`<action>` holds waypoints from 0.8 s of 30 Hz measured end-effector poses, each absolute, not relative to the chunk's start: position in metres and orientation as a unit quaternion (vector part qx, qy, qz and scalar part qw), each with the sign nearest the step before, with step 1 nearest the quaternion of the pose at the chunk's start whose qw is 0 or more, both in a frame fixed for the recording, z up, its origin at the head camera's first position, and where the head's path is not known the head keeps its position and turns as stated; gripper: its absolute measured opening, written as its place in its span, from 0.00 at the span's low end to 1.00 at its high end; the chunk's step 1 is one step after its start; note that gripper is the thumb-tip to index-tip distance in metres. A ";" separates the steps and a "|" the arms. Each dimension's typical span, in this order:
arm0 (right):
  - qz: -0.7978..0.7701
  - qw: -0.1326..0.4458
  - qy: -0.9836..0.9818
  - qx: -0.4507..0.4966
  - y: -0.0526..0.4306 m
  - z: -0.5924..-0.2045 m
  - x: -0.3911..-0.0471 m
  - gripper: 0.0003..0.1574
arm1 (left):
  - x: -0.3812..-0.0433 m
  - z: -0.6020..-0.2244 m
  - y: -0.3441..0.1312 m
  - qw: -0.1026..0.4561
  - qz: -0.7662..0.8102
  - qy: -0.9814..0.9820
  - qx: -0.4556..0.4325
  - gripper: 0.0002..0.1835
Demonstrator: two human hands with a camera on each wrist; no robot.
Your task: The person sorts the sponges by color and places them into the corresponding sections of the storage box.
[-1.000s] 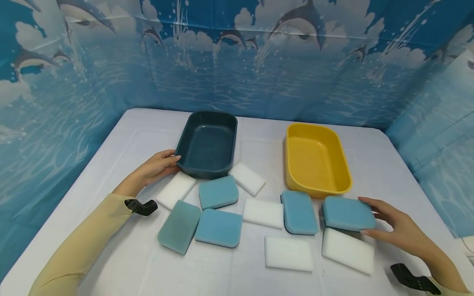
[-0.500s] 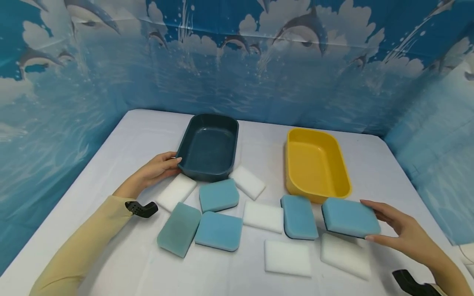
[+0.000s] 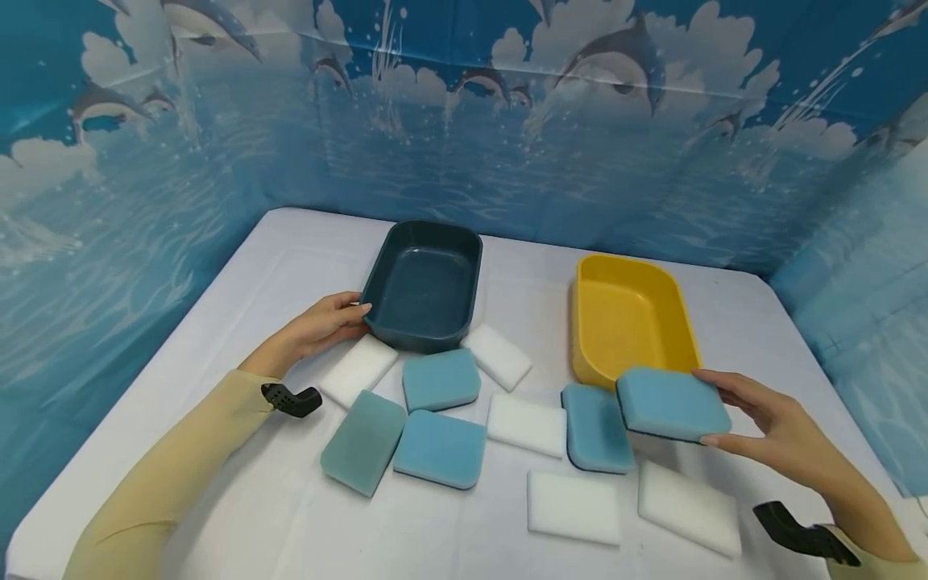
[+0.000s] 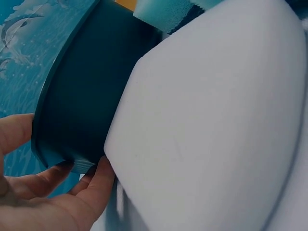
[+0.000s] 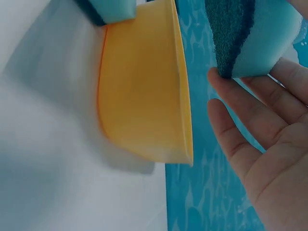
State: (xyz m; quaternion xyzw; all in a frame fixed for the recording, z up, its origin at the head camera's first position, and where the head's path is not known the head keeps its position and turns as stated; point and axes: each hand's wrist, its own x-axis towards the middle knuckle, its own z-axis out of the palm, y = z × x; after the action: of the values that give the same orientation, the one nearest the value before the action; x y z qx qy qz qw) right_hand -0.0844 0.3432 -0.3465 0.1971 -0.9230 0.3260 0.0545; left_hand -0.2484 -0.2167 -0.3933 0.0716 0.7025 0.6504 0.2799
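Note:
My right hand (image 3: 776, 423) pinches a blue sponge (image 3: 674, 403) by its right end, thumb in front and fingers behind. The sponge hangs above the table, near the front rim of the yellow bin (image 3: 590, 354). In the right wrist view the held sponge (image 5: 269, 38) shows a dark scouring layer on one side. My left hand (image 3: 329, 322) grips the front left corner of the dark teal bin (image 3: 428, 334), thumb on the rim. In the left wrist view a white sponge (image 4: 207, 120) fills the front and hides part of the teal bin (image 4: 82, 86).
Several blue sponges (image 3: 441, 449) and white sponges (image 3: 573, 507) lie spread over the white tablecloth (image 3: 464, 548) in front of the bins. One blue sponge (image 3: 598, 427) lies close to the yellow bin. A dolphin-print curtain (image 3: 464, 161) hangs behind the table.
My right hand has lifted the blue sponge off the table, uncovering more of the white sponge below, and has moved it toward the yellow bin. My left hand stays on the teal bin.

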 end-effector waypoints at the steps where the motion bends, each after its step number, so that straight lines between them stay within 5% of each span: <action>1: 0.326 0.055 -0.922 0.202 0.341 -0.345 -0.087 0.48 | -0.248 -0.393 -0.217 0.282 0.650 0.702 0.072 0.38; 24: 0.342 0.049 -0.912 0.222 0.285 -0.321 -0.151 0.45 | -0.247 -0.391 -0.215 0.285 0.662 0.689 0.071 0.37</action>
State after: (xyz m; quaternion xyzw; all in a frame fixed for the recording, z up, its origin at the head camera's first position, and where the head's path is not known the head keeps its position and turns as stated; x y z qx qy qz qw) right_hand -0.1509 0.2854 -0.3215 0.2222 -0.9116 0.3425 0.0487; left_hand -0.2466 -0.2150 -0.3911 0.0709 0.6891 0.6623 0.2853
